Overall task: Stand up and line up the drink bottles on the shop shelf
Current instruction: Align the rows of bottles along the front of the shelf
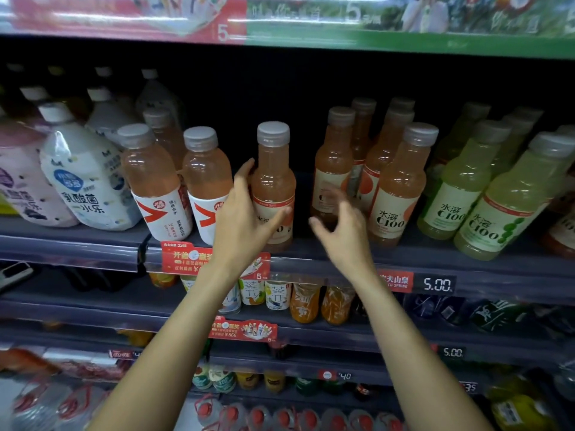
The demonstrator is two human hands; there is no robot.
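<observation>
An upright pink-orange C100 bottle with a grey cap stands alone near the front edge of the grey shelf. My left hand grips it round the lower body, fingers behind and thumb across the label. My right hand hovers just right of it, blurred, fingers loosely spread, holding nothing, in front of a second pink-orange bottle. More of these bottles stand upright in rows to the right. A dark gap lies between the held bottle and that group.
Left of the held bottle stand pink bottles with red-and-white labels and white yoghurt-drink bottles. Pale green C100 bottles fill the right end. A shelf overhead leaves little headroom. Lower shelves hold tea cartons, juices and price tags.
</observation>
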